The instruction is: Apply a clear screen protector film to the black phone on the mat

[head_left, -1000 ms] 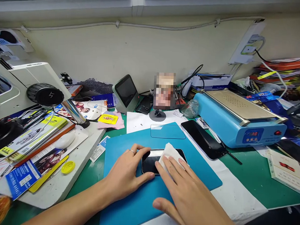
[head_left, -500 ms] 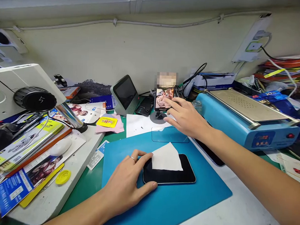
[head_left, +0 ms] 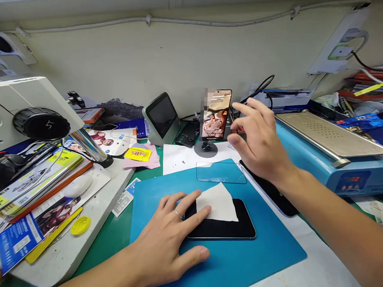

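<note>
A black smartphone (head_left: 226, 232) lies flat on the blue mat (head_left: 262, 267), with a white paper wipe (head_left: 219, 203) on its screen. My left hand (head_left: 172, 233) is spread over the phone's left end, its index fingertip at the wipe's edge; the thumb is apart from the phone. My right hand (head_left: 257, 137) is raised in the air with nothing in it, fingers parted. Just left of it, a phone with a lit screen (head_left: 216, 119) stands on a round stand (head_left: 207, 149). A clear glass screen protector (head_left: 222, 173) with a dark outline lies at the mat's far edge.
At the right stands a blue heating machine (head_left: 319, 164) with a metal plate; another dark phone (head_left: 274, 192) lies before it. A grey-green smart display (head_left: 162, 119) stands at the back. On the left are a microscope stand (head_left: 91, 144), booklets (head_left: 39, 184) and a yellow lid (head_left: 81, 226).
My right hand has pulled back from the lit phone, rightward and up, and its screen picture differs. My left fingers have shifted onto the wipe; the thumb has come off the phone's edge.
</note>
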`<move>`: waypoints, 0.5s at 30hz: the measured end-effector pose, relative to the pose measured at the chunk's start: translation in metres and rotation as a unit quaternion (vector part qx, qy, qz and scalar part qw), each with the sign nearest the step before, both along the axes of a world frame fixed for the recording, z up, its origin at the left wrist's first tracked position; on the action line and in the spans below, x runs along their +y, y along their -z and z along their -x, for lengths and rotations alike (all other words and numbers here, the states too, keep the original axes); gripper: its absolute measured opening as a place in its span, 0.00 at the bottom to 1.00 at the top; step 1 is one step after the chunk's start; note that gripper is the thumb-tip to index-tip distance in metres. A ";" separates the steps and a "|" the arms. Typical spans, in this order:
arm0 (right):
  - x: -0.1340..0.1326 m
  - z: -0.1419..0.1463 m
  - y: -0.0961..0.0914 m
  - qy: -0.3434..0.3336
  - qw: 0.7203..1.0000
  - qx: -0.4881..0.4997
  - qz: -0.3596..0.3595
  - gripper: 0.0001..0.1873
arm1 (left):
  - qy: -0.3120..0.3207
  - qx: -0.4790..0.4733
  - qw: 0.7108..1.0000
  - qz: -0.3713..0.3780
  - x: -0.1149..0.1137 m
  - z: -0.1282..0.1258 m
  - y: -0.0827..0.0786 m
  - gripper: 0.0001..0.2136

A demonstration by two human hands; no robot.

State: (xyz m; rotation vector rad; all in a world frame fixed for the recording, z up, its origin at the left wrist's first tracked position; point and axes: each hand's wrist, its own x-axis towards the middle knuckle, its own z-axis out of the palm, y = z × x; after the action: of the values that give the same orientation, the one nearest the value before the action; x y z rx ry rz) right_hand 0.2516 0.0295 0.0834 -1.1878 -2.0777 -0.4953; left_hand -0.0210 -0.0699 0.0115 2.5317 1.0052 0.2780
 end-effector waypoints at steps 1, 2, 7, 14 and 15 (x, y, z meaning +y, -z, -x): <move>-0.012 0.001 0.003 -0.012 1.000 -0.001 0.004 0.22 | 0.023 0.004 1.000 -0.003 0.001 0.000 -0.001 0.30; -0.022 0.002 0.007 -0.021 1.000 -0.006 0.011 0.22 | 0.041 0.006 0.999 -0.005 0.001 -0.001 -0.002 0.29; -0.057 -0.002 0.029 -0.024 0.997 0.006 0.071 0.17 | 0.061 -0.007 0.998 -0.019 0.002 -0.001 0.000 0.28; -0.150 -0.011 0.055 0.013 0.985 0.075 0.156 0.07 | -0.018 -0.028 0.997 -0.075 0.000 -0.001 0.004 0.23; -0.164 -0.014 0.060 0.028 0.982 0.088 0.162 0.07 | -0.038 -0.029 0.995 -0.084 0.000 -0.001 0.005 0.22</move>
State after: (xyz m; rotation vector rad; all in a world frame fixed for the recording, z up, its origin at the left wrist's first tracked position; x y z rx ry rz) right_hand 0.2652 -0.1345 0.0238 -1.4236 -2.0241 -0.0693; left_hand -0.0200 -0.0700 0.0063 2.6202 1.0973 0.4740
